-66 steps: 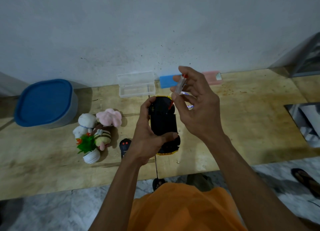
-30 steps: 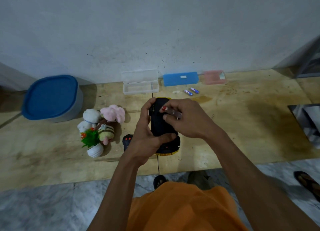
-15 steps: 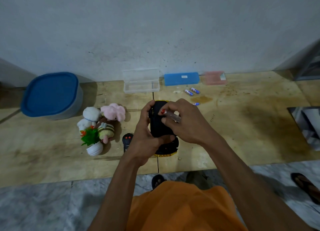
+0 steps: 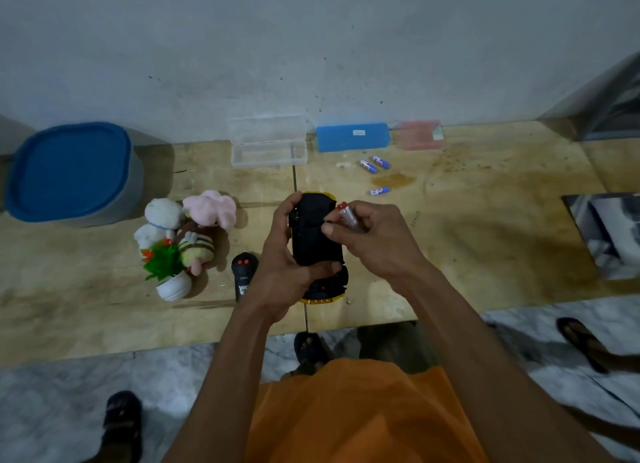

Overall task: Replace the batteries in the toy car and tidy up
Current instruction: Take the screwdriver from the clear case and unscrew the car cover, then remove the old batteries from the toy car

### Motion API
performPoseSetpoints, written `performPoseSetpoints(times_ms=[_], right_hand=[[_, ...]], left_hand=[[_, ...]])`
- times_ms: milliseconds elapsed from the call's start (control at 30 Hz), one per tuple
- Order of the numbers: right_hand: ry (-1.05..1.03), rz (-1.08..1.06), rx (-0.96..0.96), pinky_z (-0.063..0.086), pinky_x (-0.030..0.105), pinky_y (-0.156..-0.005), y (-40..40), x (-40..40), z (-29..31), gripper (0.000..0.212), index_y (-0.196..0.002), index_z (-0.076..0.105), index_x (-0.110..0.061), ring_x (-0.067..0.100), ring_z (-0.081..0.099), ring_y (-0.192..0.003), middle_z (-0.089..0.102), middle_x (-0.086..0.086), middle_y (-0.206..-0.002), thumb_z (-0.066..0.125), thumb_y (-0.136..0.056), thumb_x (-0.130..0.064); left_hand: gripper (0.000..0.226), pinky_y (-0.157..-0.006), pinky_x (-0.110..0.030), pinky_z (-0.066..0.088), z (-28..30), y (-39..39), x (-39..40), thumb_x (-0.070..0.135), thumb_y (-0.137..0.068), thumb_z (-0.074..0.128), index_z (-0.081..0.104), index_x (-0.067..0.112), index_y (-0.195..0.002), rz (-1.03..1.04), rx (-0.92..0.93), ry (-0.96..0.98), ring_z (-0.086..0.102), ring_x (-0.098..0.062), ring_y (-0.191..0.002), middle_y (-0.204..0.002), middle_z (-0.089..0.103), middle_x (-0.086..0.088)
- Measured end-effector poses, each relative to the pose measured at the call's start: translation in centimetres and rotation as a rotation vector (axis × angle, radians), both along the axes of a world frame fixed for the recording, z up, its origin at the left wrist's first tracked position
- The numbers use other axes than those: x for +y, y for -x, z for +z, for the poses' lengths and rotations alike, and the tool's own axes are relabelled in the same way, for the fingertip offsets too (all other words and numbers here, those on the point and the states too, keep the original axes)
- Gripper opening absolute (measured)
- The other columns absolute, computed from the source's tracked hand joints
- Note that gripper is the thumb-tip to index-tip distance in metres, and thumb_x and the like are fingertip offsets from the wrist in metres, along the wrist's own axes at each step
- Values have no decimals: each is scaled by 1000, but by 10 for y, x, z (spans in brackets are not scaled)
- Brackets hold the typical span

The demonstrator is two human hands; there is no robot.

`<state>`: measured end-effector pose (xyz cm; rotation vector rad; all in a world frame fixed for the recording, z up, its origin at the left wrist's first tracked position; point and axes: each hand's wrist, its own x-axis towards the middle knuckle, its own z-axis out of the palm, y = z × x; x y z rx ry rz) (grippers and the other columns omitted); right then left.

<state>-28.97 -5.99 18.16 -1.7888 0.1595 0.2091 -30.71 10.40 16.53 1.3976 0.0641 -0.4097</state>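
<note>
My left hand (image 4: 282, 272) grips the toy car (image 4: 313, 240), a black and yellow car held upside down above the wooden table (image 4: 485, 254). My right hand (image 4: 374, 240) holds a small screwdriver (image 4: 348, 216) with a clear handle and red cap, its fingertips at the car's black underside. Three loose blue batteries (image 4: 375, 164) lie on the table behind the car. A black remote control (image 4: 244, 277) with red buttons lies left of my left wrist.
An open clear plastic case (image 4: 268, 145), a blue case (image 4: 353, 136) and a pink case (image 4: 420, 135) line the wall. A blue-lidded tub (image 4: 71, 175) stands far left. Plush toys (image 4: 187, 227) and a small potted plant (image 4: 169, 272) sit left of the car. Sandalled feet (image 4: 123, 424) stand on the marble floor.
My right hand has come down with the screwdriver from above the car to its underside. The left hand has kept its grip on the car.
</note>
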Motion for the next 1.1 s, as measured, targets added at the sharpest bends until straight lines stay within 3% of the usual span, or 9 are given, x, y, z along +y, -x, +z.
performPoseSetpoints(times_ms=[100, 267, 467, 567, 667, 767, 867, 1033, 1100], right_hand=[[-75, -28, 61, 43, 8, -54, 0, -7, -10, 12, -98, 74, -1, -6, 57, -53, 63, -19, -59, 75, -86, -4], [-114, -52, 126, 42, 8, -53, -15, -24, -24, 8, -95, 74, -5, -5, 57, -54, 64, -18, -61, 75, -87, -6], [-148, -307, 108, 37, 6, -45, -51, -74, -40, 3, -89, 73, -7, -4, 50, -45, 60, -12, -63, 73, -88, -3], [-27, -338, 151, 43, 12, -54, -58, -101, -68, 7, -83, 74, -11, -3, 54, -54, 62, -10, -64, 75, -86, -5], [153, -272, 193, 47, 20, -70, -65, -115, -100, 6, -78, 75, -10, 8, 62, -72, 71, 0, -78, 77, -81, -7], [292, -175, 237, 41, 11, -63, -77, -120, -128, 9, -83, 72, 5, 6, 62, -72, 73, 4, -83, 73, -83, -4], [338, -136, 266, 38, 9, -58, -84, -123, -149, 14, -80, 68, 9, -8, 57, -62, 66, -6, -70, 73, -82, -4], [391, -89, 284, 36, 7, -54, -78, -122, -172, 26, -67, 58, -16, 6, 53, -64, 57, -10, -67, 76, -84, -9], [410, -75, 278, 36, 11, -54, -77, -120, -171, 26, -69, 54, -17, 8, 49, -61, 52, -7, -65, 75, -86, -13]], left_hand=[[106, -74, -37, 62, -6, -2, -6, -25, -71, 74, 32, 33, -150, -15, 33, -1, 72, -17, -102, -131, 58, 10], [107, -76, -37, 62, -21, -11, -23, -24, -71, 74, 32, 35, -150, -1, 80, -29, 72, -17, -102, -130, 58, 7], [109, -83, -41, 62, -42, -34, -32, -18, -71, 78, 29, 36, -152, 51, 165, -107, 69, -29, -106, -127, 63, 3], [110, -88, -47, 60, -53, -45, -41, -18, -71, 79, 28, 38, -152, 66, 208, -139, 68, -29, -108, -136, 58, -6], [111, -92, -50, 58, -57, -52, -50, -17, -69, 80, 30, 39, -150, 75, 226, -153, 68, -25, -109, -135, 59, -1], [109, -87, -45, 60, -56, -62, -59, -18, -69, 79, 32, 39, -149, 77, 225, -156, 71, -18, -103, -130, 61, 6], [107, -81, -39, 62, -55, -67, -68, -21, -70, 77, 33, 35, -150, 93, 224, -148, 72, -17, -98, -129, 60, 1], [109, -87, -45, 60, -58, -66, -73, -18, -68, 80, 33, 38, -149, 113, 245, -166, 69, -26, -107, -138, 56, -4], [109, -88, -46, 60, -59, -66, -75, -17, -68, 81, 33, 39, -149, 120, 247, -176, 68, -26, -109, -140, 54, -5]])
